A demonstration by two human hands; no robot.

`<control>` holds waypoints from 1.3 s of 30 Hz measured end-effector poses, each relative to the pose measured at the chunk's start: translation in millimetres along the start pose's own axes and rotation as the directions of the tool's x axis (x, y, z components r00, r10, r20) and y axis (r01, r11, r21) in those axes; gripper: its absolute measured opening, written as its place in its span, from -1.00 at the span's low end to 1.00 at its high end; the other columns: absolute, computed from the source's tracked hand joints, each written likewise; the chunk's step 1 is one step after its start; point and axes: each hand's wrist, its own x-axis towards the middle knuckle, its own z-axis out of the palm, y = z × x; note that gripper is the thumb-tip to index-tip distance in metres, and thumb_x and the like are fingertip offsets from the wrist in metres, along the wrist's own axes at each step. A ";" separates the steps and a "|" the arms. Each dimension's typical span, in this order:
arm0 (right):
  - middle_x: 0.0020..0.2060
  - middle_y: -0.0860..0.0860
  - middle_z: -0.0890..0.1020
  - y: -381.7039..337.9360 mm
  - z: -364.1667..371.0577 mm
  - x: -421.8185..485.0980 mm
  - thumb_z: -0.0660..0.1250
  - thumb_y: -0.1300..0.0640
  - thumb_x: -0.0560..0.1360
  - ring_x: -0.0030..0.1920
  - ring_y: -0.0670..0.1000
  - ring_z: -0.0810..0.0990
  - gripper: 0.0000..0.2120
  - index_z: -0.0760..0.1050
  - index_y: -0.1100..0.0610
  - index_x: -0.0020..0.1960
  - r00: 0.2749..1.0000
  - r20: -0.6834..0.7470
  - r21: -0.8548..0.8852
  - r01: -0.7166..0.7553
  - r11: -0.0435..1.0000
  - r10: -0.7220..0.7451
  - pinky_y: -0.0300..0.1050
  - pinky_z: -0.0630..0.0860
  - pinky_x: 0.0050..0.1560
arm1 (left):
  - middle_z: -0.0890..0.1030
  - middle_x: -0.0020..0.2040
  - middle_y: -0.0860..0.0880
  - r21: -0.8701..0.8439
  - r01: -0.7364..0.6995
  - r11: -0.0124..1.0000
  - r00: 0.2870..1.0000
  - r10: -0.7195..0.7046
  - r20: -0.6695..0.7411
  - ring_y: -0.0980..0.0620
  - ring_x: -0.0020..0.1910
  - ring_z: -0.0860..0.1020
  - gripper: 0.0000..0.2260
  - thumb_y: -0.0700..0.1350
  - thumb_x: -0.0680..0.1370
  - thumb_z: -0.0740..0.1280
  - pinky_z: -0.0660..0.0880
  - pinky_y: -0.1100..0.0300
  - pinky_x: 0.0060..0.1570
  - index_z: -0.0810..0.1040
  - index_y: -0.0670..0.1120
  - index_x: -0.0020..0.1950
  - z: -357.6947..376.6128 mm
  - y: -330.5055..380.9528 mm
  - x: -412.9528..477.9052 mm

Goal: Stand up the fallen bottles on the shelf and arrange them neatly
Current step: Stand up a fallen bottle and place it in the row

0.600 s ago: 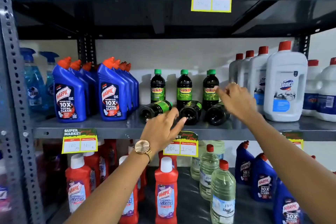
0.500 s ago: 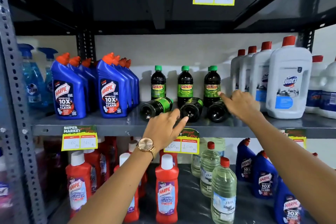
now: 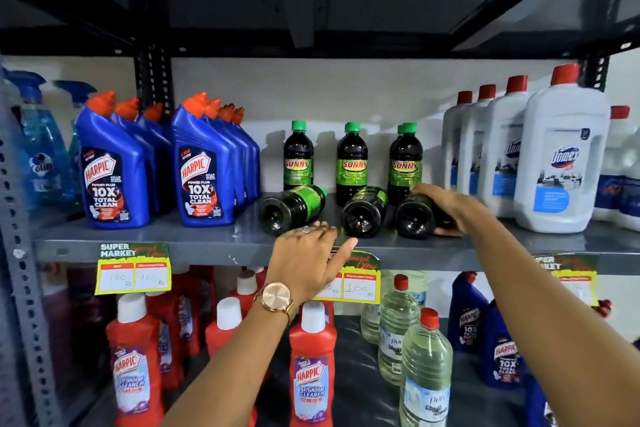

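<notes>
Three dark Sunny bottles with green labels lie on their sides on the grey middle shelf (image 3: 207, 239), bases toward me: a left one (image 3: 291, 206), a middle one (image 3: 363, 211) and a right one (image 3: 414, 218). Behind them stand upright Sunny bottles with green caps (image 3: 298, 159), (image 3: 351, 163), (image 3: 405, 163). My right hand (image 3: 446, 208) lies over the right fallen bottle with its fingers curled around the body. My left hand (image 3: 308, 256), with a watch on the wrist, hovers at the shelf's front edge just below the left and middle fallen bottles, fingers apart and holding nothing.
Blue Harpic bottles (image 3: 114, 177) stand in rows left of the Sunny bottles, and white Domex jugs (image 3: 561, 163) crowd the right. Yellow price tags (image 3: 133, 270) hang from the shelf edge. The shelf below holds red Harpic bottles (image 3: 311, 367) and clear bottles (image 3: 426, 378). A dark shelf spans overhead.
My right hand has dropped from beside the standing bottle onto the right fallen bottle. My left hand stays near the shelf edge. The view has come closer to the shelf.
</notes>
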 end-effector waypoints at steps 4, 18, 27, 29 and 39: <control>0.01 0.18 0.63 11.1 -2.5 8.2 0.36 -0.33 0.32 -0.08 0.12 0.60 -0.27 0.49 0.26 0.19 0.975 -0.125 0.059 0.192 0.980 -0.184 0.04 0.58 -0.01 | 0.73 -0.10 -0.03 0.046 -0.031 0.998 1.000 0.031 -0.004 0.06 -0.08 0.68 -0.50 0.16 0.59 0.05 0.60 0.21 -0.23 0.70 -0.10 -0.06 -0.1 -0.6 0.7; 0.21 0.21 0.57 -10.6 5.5 24.0 0.47 -0.10 0.40 0.22 0.22 0.54 -0.37 0.39 0.27 0.27 0.832 -0.279 -0.220 0.431 0.875 -0.480 -0.06 0.42 0.06 | 0.53 -0.50 0.05 -0.005 0.107 0.994 0.992 -0.107 -0.068 0.05 -0.49 0.51 -0.61 0.04 0.55 0.16 0.34 0.23 -0.48 0.46 -0.03 -0.44 5.2 11.4 8.6; -0.12 0.13 0.61 -0.2 22.3 30.7 0.48 0.22 0.32 -0.04 0.17 0.61 -0.69 0.54 0.27 0.02 0.887 -0.273 -0.062 0.369 0.927 -0.371 -0.17 0.45 -0.29 | 0.58 -0.46 0.07 -0.010 0.098 0.995 0.993 -0.099 -0.068 0.08 -0.46 0.55 -0.62 0.02 0.57 0.15 0.42 0.21 -0.44 0.51 -0.02 -0.42 4.8 13.7 5.2; -0.03 0.14 0.63 3.3 20.5 32.9 0.57 0.08 0.27 0.01 0.18 0.61 -0.52 0.51 0.26 0.08 0.868 -0.308 -0.136 0.364 0.921 -0.389 -0.05 0.56 -0.05 | 0.58 -0.46 0.07 -0.001 0.098 0.995 0.992 -0.098 -0.079 0.09 -0.46 0.54 -0.62 0.02 0.56 0.15 0.40 0.23 -0.44 0.51 -0.02 -0.42 5.4 13.5 5.4; -0.14 0.15 0.59 5.9 21.2 24.5 0.46 0.14 0.38 0.06 0.22 0.58 -0.80 0.51 0.23 -0.13 0.897 -0.285 -0.205 0.287 0.936 -0.337 -0.10 0.45 -0.07 | 0.57 -0.48 0.08 -0.008 0.134 0.991 0.985 -0.134 -0.110 0.08 -0.47 0.53 -0.64 0.02 0.54 0.17 0.38 0.23 -0.41 0.52 -0.01 -0.43 9.1 15.7 4.6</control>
